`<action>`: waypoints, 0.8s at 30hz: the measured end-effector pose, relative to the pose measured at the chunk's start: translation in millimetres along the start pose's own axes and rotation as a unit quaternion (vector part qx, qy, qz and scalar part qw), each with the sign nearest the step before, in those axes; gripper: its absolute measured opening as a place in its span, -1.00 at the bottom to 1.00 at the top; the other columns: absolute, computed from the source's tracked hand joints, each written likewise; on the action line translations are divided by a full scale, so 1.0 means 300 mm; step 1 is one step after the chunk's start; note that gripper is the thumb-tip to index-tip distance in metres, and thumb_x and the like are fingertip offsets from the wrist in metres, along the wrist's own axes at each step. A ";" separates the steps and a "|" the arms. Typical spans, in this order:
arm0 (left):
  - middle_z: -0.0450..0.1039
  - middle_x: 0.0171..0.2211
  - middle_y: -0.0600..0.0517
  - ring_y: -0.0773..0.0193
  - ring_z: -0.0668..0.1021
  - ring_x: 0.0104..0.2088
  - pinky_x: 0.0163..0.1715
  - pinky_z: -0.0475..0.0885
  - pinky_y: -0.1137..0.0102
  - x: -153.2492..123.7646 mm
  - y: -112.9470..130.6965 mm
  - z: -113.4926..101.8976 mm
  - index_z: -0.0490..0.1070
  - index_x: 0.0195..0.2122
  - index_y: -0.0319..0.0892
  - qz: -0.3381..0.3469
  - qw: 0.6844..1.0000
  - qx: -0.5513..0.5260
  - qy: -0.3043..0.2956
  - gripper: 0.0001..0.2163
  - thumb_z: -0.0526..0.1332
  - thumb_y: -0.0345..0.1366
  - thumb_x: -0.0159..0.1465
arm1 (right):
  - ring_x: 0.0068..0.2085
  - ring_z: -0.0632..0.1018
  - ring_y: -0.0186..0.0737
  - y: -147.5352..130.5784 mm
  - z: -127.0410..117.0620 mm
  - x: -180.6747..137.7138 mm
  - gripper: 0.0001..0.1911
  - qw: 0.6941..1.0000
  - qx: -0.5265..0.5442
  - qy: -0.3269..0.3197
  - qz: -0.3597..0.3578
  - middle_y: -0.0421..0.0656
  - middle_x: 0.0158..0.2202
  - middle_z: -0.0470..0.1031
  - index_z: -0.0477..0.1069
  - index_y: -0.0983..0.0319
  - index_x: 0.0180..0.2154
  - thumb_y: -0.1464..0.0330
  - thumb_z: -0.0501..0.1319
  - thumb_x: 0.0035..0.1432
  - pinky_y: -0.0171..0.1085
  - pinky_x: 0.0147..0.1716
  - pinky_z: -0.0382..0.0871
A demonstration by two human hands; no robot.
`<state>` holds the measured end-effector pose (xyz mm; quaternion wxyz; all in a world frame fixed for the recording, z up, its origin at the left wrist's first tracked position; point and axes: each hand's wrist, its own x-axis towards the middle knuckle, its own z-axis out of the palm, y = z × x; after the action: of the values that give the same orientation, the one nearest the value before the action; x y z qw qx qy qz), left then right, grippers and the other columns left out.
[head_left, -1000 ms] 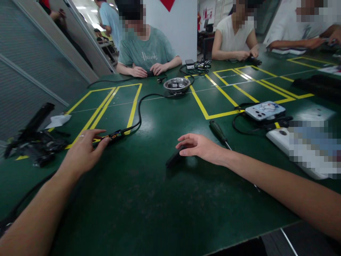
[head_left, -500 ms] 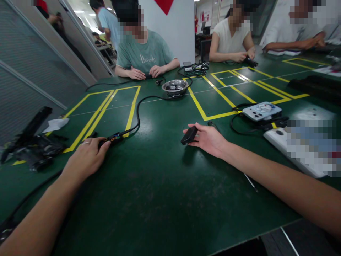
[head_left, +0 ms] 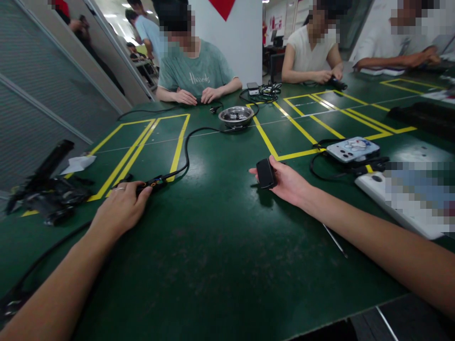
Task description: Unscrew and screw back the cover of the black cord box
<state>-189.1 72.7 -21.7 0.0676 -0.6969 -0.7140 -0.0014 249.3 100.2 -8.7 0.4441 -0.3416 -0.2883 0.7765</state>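
My right hand (head_left: 288, 183) holds a small black box-shaped part (head_left: 266, 173) upright, just above the green table (head_left: 213, 265). My left hand (head_left: 121, 208) is curled over the end of a black tool with orange marks (head_left: 153, 183), whose black cable (head_left: 185, 151) runs back toward a metal bowl (head_left: 236, 114). A screwdriver lies under my right wrist, with only its thin shaft (head_left: 334, 240) showing.
Black parts (head_left: 46, 194) and a white slip (head_left: 77, 164) lie at the left edge. A phone (head_left: 353, 148) on black cables and a white device (head_left: 394, 199) sit at the right. Yellow tape boxes mark the table. Three people sit at the far side working with their hands.
My right hand lifted the small black part off the table, carried it back and right, and turned it upright. My left hand closed down over the tool's end.
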 end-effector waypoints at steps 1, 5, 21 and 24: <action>0.35 0.00 -0.25 -0.06 0.43 0.02 0.08 0.27 0.14 0.001 0.000 0.004 0.23 0.13 -0.35 -0.003 1.000 0.002 0.005 -0.42 -0.20 0.04 0.38 | -0.25 0.53 -0.28 -0.001 -0.001 0.002 -0.69 1.000 0.007 0.001 0.005 0.05 -0.09 0.55 0.31 0.26 -0.13 0.14 0.06 0.31 -0.27 -0.15 0.42; 0.35 -0.03 -0.23 -0.07 0.43 0.00 0.07 0.29 0.13 0.003 -0.002 0.018 0.25 0.13 -0.34 -0.017 1.000 0.007 0.021 -0.42 -0.14 0.06 0.36 | -0.29 0.53 -0.24 -0.007 -0.010 0.012 -0.63 0.999 0.034 -0.004 0.039 0.11 -0.09 0.55 0.35 0.31 -0.11 0.17 -0.05 0.35 -0.22 -0.24 0.46; 0.35 -0.14 -0.12 0.04 0.47 -0.14 -0.14 0.42 0.25 0.016 -0.044 -0.002 0.40 0.04 -0.22 -0.049 0.996 -0.040 0.060 -0.40 0.17 0.16 0.17 | -0.49 0.50 -0.23 -0.066 -0.051 0.044 -0.66 0.984 -0.042 0.164 -0.051 -0.01 -0.39 0.53 0.36 0.32 -0.19 0.30 -0.11 0.25 -0.26 -0.53 0.41; 0.35 -0.14 -0.09 0.07 0.47 -0.14 -0.14 0.42 0.26 0.010 -0.035 -0.009 0.42 0.03 -0.21 -0.049 0.996 -0.044 0.065 -0.41 0.17 0.17 0.17 | -0.50 0.48 -0.25 -0.071 -0.051 0.043 -0.68 0.976 -0.058 0.195 -0.078 -0.05 -0.44 0.50 0.35 0.31 -0.21 0.29 -0.11 0.25 -0.29 -0.54 0.40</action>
<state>-199.4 75.2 -17.9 0.0831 -0.6617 -0.7407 -0.0813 267.0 123.3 -5.3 0.5301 -0.4883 -0.2665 0.6400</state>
